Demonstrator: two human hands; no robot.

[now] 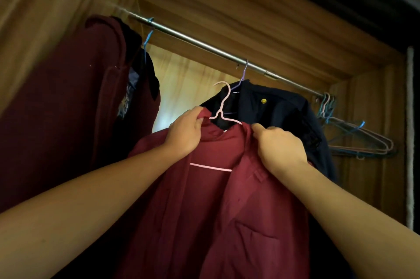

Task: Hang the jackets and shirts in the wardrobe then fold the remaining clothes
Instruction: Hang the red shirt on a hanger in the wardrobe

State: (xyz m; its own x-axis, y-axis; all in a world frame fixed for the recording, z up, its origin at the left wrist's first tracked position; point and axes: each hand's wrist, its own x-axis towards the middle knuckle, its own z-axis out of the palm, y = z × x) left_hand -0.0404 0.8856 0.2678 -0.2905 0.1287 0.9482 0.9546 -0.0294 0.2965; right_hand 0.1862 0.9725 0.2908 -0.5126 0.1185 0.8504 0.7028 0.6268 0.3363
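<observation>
The pink hanger (211, 167) has its arms hidden inside the red shirt (216, 210), whose hem the bottom edge cuts off.

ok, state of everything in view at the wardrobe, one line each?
red shirt, on the pink hanger, held up, not yet hung.
pink hanger, hook free, below the rail.
navy jacket, hung on the rail.
maroon garment, hanging at left.
spare hangers, bare, on the rail's right end.
left hand, grips shirt's collar.
right hand, pinches shirt's collar.
</observation>
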